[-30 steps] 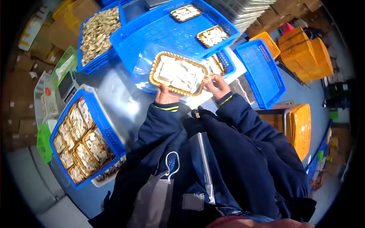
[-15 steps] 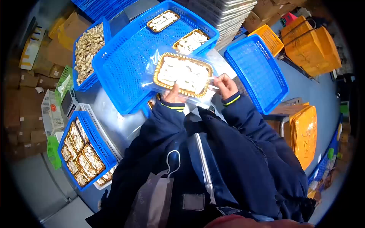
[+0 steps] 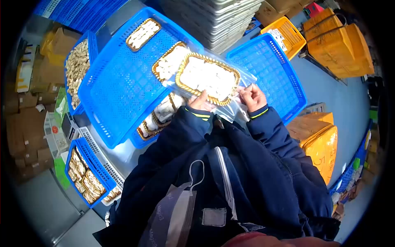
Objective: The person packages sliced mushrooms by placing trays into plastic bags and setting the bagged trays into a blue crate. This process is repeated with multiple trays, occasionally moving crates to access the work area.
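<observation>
A gold-rimmed tray of white pieces lies inside a clear plastic bag, held up in front of the body. My left hand grips its lower left edge, thumb on top. At the right, my right hand pinches the bag's loose plastic beside the tray's end. Behind the bagged tray, a large blue basket bears a small filled tray and another filled tray, partly covered by the bag.
More packed trays show in a lower blue crate. Left stand a crate of brownish pieces and a crate of filled trays. Right are a blue basket, an orange basket and yellow wrapped parcels. White stacked trays rise behind.
The view has shifted, bringing more packed trays below the large basket into sight. Both hands still hold the bagged tray, which now appears farther right and slightly lower.
</observation>
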Demonstrator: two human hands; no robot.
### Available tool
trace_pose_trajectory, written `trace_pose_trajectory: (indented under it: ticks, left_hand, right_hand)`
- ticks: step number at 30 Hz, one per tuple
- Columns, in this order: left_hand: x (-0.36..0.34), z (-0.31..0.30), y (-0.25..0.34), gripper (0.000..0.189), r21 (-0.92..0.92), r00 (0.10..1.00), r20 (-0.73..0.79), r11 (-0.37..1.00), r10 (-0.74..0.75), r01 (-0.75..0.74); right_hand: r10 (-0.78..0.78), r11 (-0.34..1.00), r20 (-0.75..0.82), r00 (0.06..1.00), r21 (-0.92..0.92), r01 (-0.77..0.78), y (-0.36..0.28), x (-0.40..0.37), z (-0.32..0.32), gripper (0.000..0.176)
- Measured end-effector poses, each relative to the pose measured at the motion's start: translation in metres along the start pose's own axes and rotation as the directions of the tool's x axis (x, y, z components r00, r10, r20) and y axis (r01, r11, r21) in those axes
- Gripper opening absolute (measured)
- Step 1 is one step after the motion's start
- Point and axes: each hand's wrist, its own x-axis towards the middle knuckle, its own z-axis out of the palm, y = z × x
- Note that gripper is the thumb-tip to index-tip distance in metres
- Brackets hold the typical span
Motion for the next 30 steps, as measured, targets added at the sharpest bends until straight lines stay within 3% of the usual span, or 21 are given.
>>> trace_pose_trajectory:
  ticks: [1, 3, 4, 5, 6, 7, 8, 9, 11, 13, 14, 15, 16, 17, 18, 20, 21, 23, 24, 30]
  left_hand:
    - [0.011, -0.003, -0.007, 0.045, -0.020, 1.000, 0.012, 1.000, -0.019, 0.019]
    - [0.029, -0.008, -0.020, 0.041, 0.226, 1.000, 0.016, 0.974, 0.026, -0.029]
    - [0.034, -0.010, -0.027, 0.041, 0.059, 1.000, 0.031, 0.998, 0.001, -0.002]
    - [0.040, 0.003, -0.028, 0.041, -0.108, 0.999, 0.049, 0.994, -0.020, 0.026]
    - [0.046, 0.010, -0.031, 0.043, 0.010, 0.997, 0.078, 1.000, -0.018, 0.018]
    - [0.052, 0.008, -0.037, 0.044, 0.013, 0.994, 0.088, 0.998, -0.059, 0.058]
    - [0.057, 0.003, -0.044, 0.046, 0.018, 0.990, 0.097, 0.995, -0.099, 0.097]
    - [0.062, 0.000, -0.050, 0.047, 0.023, 0.985, 0.106, 0.991, -0.137, 0.135]
    - [0.073, -0.005, -0.061, 0.045, 0.027, 0.978, 0.098, 0.983, -0.185, 0.183]
    - [0.078, -0.011, -0.071, 0.043, 0.031, 0.970, 0.079, 0.973, -0.230, 0.229]
    - [0.080, -0.022, -0.074, 0.044, 0.525, 0.966, 0.165, 0.847, -0.200, 0.086]
    - [0.081, -0.032, -0.078, 0.045, 0.856, 0.954, 0.248, 0.499, -0.168, -0.135]
    - [0.080, -0.043, -0.080, 0.046, 0.812, 0.947, 0.281, 0.564, -0.154, -0.149]
    - [0.080, -0.041, -0.074, 0.048, 0.553, 0.961, 0.109, 0.819, -0.254, 0.154]
    - [0.080, -0.039, -0.068, 0.050, 0.136, 0.936, -0.068, 0.927, -0.345, 0.351]
    - [0.075, -0.074, -0.057, 0.047, 0.109, 0.906, -0.033, 0.899, -0.423, 0.424]
    - [0.066, -0.065, -0.037, 0.046, -0.092, 0.889, 0.032, 0.884, -0.457, 0.458]
    - [0.041, -0.061, -0.020, 0.048, 0.284, 0.928, -0.063, 0.884, -0.368, 0.370]
    - [0.034, -0.068, -0.013, 0.054, 0.064, 0.914, -0.059, 0.913, -0.400, 0.404]
    - [-0.022, -0.077, -0.002, 0.053, 0.213, 0.947, -0.155, 0.927, -0.280, 0.308]
  right_hand:
    - [-0.010, 1.000, -0.057, 0.998, -0.006, 0.010, -0.001, 0.001, -0.007, 0.020]
    - [-0.034, 0.999, -0.175, 0.984, -0.025, 0.030, -0.006, 0.002, -0.019, 0.021]
    - [-0.184, 0.929, -0.216, 0.959, -0.357, 0.098, 0.005, 0.002, -0.041, 0.029]
    - [-0.299, 0.818, -0.246, 0.922, -0.563, 0.115, 0.006, 0.004, -0.050, 0.043]
    - [-0.111, 0.952, -0.322, 0.940, -0.305, 0.008, 0.007, 0.003, -0.055, 0.052]
    - [0.090, 0.995, -0.342, 0.935, -0.014, -0.101, 0.008, 0.003, -0.058, 0.061]
    - [0.247, 0.956, -0.159, 0.956, 0.198, -0.214, 0.002, 0.004, -0.062, 0.069]
    - [0.310, 0.921, -0.113, 0.944, 0.284, -0.268, 0.019, 0.003, -0.070, 0.056]
    - [0.330, 0.941, -0.127, 0.935, 0.117, -0.317, 0.027, 0.006, -0.080, 0.038]
    - [0.302, 0.932, -0.234, 0.924, 0.275, -0.235, 0.034, 0.007, -0.084, 0.031]
    - [0.322, 0.912, -0.245, 0.915, 0.339, -0.230, 0.034, 0.011, -0.089, 0.032]
    - [0.342, 0.888, -0.252, 0.905, 0.402, -0.224, 0.030, 0.017, -0.093, 0.033]
    - [0.364, 0.922, -0.320, 0.874, 0.259, -0.289, 0.022, 0.023, -0.102, 0.032]
    - [0.493, 0.829, -0.335, 0.803, 0.460, -0.317, -0.002, 0.041, -0.092, 0.027]
    - [0.482, 0.849, -0.376, 0.791, 0.422, -0.317, 0.007, 0.052, -0.107, 0.027]
    - [0.463, 0.865, -0.455, 0.761, 0.421, -0.274, 0.041, 0.072, -0.146, 0.027]
    - [0.462, 0.865, -0.487, 0.741, 0.430, -0.258, 0.061, 0.084, -0.165, 0.027]
    - [0.484, 0.857, -0.524, 0.701, 0.446, -0.259, 0.099, 0.107, -0.193, 0.027]
    - [0.498, 0.852, -0.536, 0.681, 0.451, -0.267, 0.115, 0.119, -0.201, 0.027]
    - [0.592, 0.806, -0.599, 0.540, 0.449, -0.386, 0.206, 0.153, -0.216, 0.028]
